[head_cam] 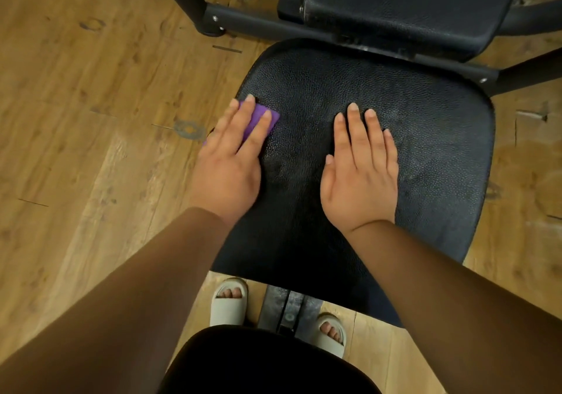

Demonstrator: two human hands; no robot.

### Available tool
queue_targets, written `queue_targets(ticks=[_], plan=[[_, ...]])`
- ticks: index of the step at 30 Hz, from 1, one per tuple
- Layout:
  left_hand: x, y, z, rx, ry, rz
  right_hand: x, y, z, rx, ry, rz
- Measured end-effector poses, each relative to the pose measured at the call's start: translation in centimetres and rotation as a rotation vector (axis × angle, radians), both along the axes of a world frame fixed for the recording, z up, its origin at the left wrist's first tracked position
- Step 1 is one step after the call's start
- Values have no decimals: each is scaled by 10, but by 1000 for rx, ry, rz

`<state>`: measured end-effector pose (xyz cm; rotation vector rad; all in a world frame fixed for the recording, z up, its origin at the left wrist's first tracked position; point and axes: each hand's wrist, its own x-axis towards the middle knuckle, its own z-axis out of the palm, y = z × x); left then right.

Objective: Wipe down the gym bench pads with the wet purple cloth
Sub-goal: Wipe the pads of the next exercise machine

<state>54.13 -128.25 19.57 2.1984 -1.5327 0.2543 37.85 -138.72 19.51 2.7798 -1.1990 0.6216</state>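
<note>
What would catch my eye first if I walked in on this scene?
Two bare hands lie flat on a black textured leather seat pad in the middle of the view. The left hand presses a small purple cloth near the pad's left edge, while the right hand rests empty near its centre. A second black pad sits beyond at the top, over a warm wooden plank floor.

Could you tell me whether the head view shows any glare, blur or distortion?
Head view: soft glare on the seat pad beside the right hand; left hand on the purple cloth slightly soft; wide-angle lens stretches the sleeves.
</note>
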Motion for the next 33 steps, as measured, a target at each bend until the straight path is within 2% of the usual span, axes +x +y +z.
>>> queue_targets(ticks=[3,6,8,12,15,18,21,26,30,32,33], plan=[[-29,-8,-1,-15,34,62,-1,0,-1,-22,2,7],[-50,-12,-4,36,35,-167,-2,1,-1,-22,0,12],[-36,-8,-4,37,17,-236,-2,1,0,-13,-8,24],[-13,0,-1,-15,12,-8,-3,1,2,-8,-9,42],[-37,-2,-5,-27,53,118,-4,1,2,-5,1,48],[-51,5,-10,67,27,-6,-5,1,2,6,17,58],[-31,15,-9,65,-8,-144,-6,4,2,25,29,64],[-38,7,-8,-7,70,152,-11,18,-4,57,-16,63],[-52,10,-13,34,48,-82,-12,21,-7,38,-6,56],[-35,14,-12,-2,49,-77,-11,22,-8,24,4,54],[-29,14,-11,-25,66,-6,-11,22,-9,19,9,53]])
